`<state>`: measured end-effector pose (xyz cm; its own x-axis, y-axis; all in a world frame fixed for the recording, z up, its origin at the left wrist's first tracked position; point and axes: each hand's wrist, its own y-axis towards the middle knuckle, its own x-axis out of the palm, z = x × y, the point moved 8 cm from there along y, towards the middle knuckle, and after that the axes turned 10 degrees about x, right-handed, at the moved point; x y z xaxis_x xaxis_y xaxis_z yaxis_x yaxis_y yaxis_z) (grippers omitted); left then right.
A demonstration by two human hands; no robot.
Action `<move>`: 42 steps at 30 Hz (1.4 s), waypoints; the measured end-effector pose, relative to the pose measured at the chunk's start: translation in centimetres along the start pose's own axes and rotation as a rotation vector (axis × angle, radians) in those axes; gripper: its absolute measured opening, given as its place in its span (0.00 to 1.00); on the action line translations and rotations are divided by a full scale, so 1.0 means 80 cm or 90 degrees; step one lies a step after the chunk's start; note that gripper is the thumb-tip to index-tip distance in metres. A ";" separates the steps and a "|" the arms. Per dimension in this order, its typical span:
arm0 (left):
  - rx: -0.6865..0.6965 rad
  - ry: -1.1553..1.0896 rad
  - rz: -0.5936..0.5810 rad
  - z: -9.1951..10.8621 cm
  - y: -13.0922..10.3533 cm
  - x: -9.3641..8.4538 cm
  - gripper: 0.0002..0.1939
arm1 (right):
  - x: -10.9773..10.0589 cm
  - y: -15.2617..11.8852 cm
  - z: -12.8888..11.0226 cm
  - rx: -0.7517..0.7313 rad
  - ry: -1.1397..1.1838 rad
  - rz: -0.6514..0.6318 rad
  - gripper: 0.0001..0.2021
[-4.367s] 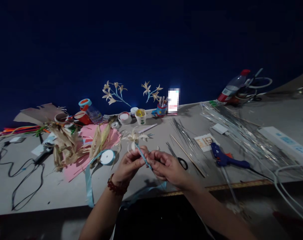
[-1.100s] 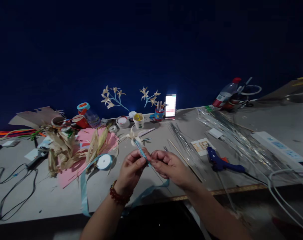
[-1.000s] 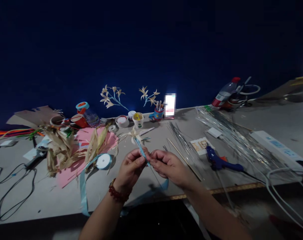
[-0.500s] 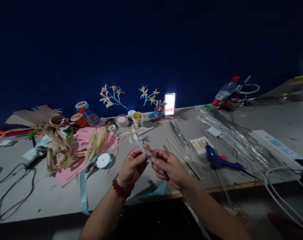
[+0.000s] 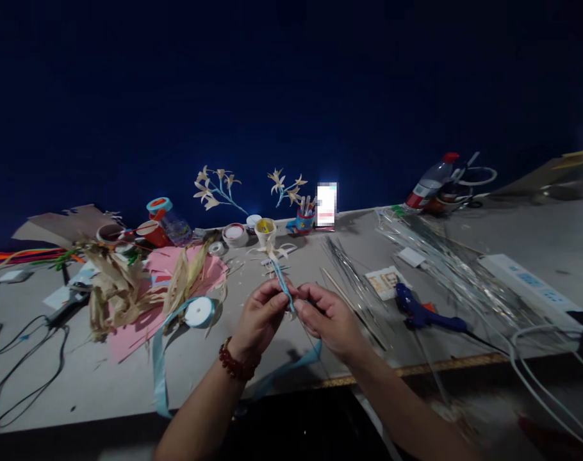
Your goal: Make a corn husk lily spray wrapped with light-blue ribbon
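Observation:
My left hand is closed, thumb and fingers pinching the blue-wrapped stem of a handmade flower. Pale petals top the stem, pointing away from me in front of a paper cup. Close by on the right, my right hand pinches the lower end of the same stem, where a thin wire hangs down. Blue ribbon lies along the table edge below my hands. To the left stands a roll of blue tape with a loose strip trailing over the edge.
Dried corn husks lie on pink paper at left. Two finished flower sprigs stand at the back. Metal wires, a blue glue gun and a white power strip with cables lie at right. A bottle leans behind.
The flower has tilted and shifted slightly right, its petals now nearer the cup's front. Both hands stay close together on the stem. The view has moved slightly.

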<state>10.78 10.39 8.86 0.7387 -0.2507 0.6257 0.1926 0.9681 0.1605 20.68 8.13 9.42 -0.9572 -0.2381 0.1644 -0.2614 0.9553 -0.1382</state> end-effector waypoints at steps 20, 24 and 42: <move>-0.034 0.050 -0.061 0.021 -0.008 0.010 0.08 | -0.002 -0.022 -0.062 -0.212 -0.384 0.067 0.07; -0.069 0.026 -0.090 0.021 -0.010 0.014 0.08 | 0.001 -0.025 -0.064 -0.235 -0.431 0.062 0.08; -0.102 -0.016 -0.083 0.010 -0.014 0.012 0.07 | -0.008 -0.012 -0.032 -0.112 -0.214 0.035 0.09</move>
<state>10.75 9.03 9.90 0.6850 -0.3716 0.6267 0.3874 0.9142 0.1186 21.90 7.79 11.95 -0.9641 -0.2020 -0.1722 -0.2111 0.9768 0.0363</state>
